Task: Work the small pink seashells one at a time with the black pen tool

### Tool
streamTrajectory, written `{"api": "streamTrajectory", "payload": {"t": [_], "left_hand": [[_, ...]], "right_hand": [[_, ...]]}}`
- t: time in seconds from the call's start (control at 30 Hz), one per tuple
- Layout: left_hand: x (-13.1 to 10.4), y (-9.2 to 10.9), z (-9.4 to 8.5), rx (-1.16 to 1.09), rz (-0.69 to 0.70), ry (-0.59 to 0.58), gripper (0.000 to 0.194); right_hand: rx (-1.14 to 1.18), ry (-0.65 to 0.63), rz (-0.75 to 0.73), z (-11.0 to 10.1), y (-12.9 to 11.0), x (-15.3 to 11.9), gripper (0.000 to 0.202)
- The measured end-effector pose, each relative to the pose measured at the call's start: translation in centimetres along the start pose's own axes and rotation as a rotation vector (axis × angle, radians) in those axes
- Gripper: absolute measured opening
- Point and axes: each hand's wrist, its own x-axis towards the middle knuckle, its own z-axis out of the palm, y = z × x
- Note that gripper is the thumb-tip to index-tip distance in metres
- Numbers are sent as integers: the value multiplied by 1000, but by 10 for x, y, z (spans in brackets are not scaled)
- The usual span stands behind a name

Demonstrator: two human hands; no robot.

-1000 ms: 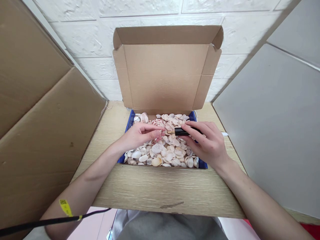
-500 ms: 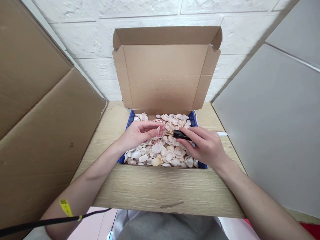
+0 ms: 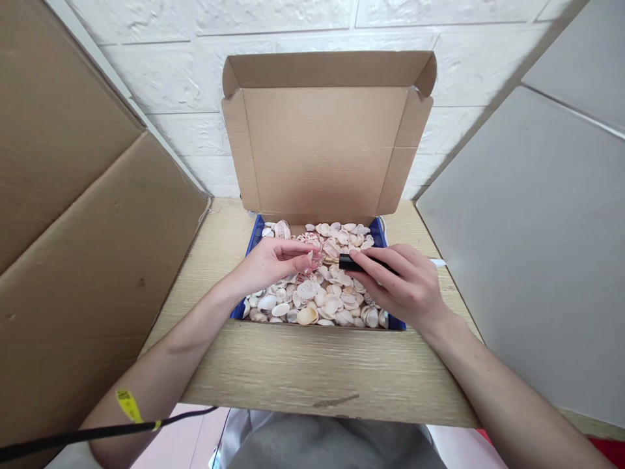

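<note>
An open cardboard box with blue inner sides holds many pale seashells. Above the shells, my left hand pinches a small pale shell between thumb and fingers. A small clear item shows at those fingertips, too small to make out well. My right hand is wrapped round a black-handled tool, its metal tip pointing left, close beside the left fingertips. Whether the tip touches the shell cannot be made out.
The box stands on a wooden table against a white brick wall. A cardboard panel rises at the left, a grey panel at the right. A black cable with yellow tags crosses the lower left.
My right hand has shifted and turned slightly on the black-handled tool. The left hand holds nearly the same place. The whole view has moved very slightly.
</note>
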Motion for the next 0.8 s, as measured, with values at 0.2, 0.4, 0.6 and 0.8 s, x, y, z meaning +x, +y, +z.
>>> {"api": "streamTrajectory", "payload": {"t": [0.2, 0.4, 0.6, 0.8], "left_hand": [[1, -1, 1, 11, 41, 39, 41], [1, -5, 1, 17, 43, 33, 41], [1, -4, 3, 27, 42, 41, 44], [0, -3, 5, 29, 89, 25, 40]], "right_hand": [[54, -59, 53, 4, -2, -3, 25], [145, -142, 86, 5, -3, -4, 21], [203, -192, 115, 6, -4, -4, 21], [248, -202, 129, 7, -7, -3, 23]]}}
